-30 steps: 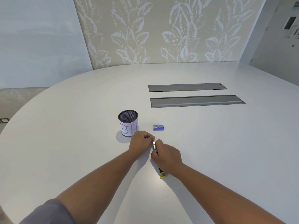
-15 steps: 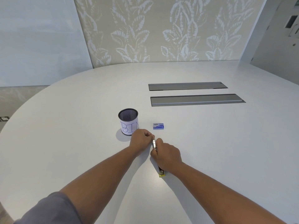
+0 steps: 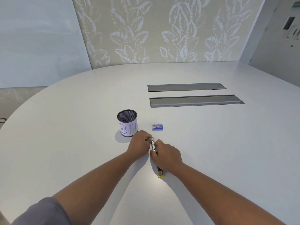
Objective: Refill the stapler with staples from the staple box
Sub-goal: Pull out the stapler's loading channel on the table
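Both hands together over the stapler [image 3: 153, 146] near the middle of the white table [image 3: 65, 143], its metal far end showing between them and its yellow near end poking out below the right wrist. Right hand [image 3: 167, 155] clasped over the stapler's body, fingers curled around it; left hand [image 3: 139, 146] with fingertips pinched at the metal far end, whether on a strip of staples impossible to tell. Staple box [image 3: 157, 127] lying closed just beyond the hands, to the right of the mesh cup labelled BIN [image 3: 127, 123], apart from both.
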Motion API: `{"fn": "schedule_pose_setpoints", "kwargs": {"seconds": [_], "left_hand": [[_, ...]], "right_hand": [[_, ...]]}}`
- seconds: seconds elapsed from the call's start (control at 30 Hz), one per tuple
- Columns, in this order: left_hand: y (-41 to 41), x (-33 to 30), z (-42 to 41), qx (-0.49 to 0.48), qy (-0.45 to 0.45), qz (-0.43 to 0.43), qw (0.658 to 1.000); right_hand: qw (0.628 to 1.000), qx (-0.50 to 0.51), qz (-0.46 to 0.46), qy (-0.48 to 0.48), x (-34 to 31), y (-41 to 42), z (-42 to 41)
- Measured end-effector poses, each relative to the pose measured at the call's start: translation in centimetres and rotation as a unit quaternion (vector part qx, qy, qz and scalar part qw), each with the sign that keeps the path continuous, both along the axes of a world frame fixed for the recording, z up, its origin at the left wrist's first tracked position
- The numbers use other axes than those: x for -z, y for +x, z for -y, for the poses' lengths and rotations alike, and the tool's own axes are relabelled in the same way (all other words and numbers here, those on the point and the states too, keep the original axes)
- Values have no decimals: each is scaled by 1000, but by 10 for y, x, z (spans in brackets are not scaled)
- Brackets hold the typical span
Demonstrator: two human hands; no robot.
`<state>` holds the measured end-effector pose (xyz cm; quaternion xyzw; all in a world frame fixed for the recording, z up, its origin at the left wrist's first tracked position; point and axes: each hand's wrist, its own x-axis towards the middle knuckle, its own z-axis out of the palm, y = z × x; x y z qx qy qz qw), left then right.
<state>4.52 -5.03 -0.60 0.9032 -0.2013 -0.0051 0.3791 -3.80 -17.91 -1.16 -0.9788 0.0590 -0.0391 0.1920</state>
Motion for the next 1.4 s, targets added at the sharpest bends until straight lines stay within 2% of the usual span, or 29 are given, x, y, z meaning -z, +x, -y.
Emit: {"fn": "schedule_pose_setpoints", "kwargs": {"seconds": [0.17,0.3,0.43,0.6,1.0,1.4], "left_hand": [[-2,5,-8,58,54,104,991],[-1,11,-14,78,25,134,988],[-2,14,-17,71,8,132,989],[-2,14,-18,71,1,128,989],[-1,17,-16,63,33,137,988],[0,20,-15,55,62,145,986]], "right_hand": [[998,-5,-30,55,-4,3,7],[992,-9,-51,111,-8,5,13],[985,-39,-63,156,-12,7,19],[983,-75,-85,143,-17,14,22],[976,-60,-81,192,-13,14,24],[978,-40,7,206,-7,3,18]]}}
